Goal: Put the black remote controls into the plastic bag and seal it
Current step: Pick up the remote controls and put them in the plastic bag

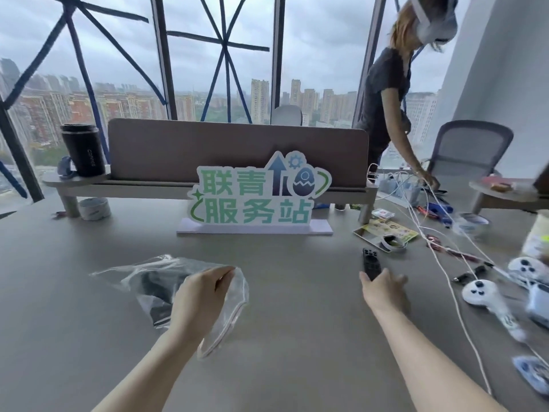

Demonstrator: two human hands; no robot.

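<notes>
A clear plastic bag (142,273) lies on the grey table at the left, its open mouth facing right. Something black (154,288) shows through the plastic inside it. My left hand (202,295) pinches the bag's upper rim and holds the mouth open. To the right, a slim black remote control (370,261) lies on the table pointing away from me. My right hand (383,289) rests on its near end, fingers curled around it; the remote's lower part is hidden under the hand.
A green-lettered sign (255,200) stands behind the work area. White cables (439,263), white game controllers (481,289), tape and small packets clutter the right side. A black mug (83,150) sits on a shelf at the back left. Another person (395,96) works at the far right.
</notes>
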